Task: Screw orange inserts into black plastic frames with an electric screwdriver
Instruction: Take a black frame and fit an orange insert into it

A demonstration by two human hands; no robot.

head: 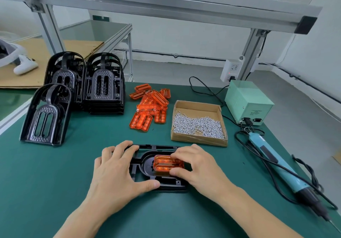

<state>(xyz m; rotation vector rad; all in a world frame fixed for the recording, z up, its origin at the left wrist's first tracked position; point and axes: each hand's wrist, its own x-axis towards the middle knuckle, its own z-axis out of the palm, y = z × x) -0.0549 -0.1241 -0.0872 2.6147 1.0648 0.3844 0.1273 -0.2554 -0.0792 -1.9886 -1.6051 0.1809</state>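
A black plastic frame (147, 165) lies flat on the green mat in front of me. My left hand (116, 171) rests on its left end, fingers spread, thumb on the near edge. My right hand (197, 165) grips an orange insert (164, 164) between thumb and fingers, set in the frame's rounded recess. The teal electric screwdriver (282, 171) lies on the mat to the right, untouched.
Stacks of black frames (84, 82) stand at the back left, and one more frame (46, 115) stands in front of them. A pile of orange inserts (150, 106) and a cardboard box of screws (199, 123) sit behind my hands. A green power box (247, 103) with cables is at the right.
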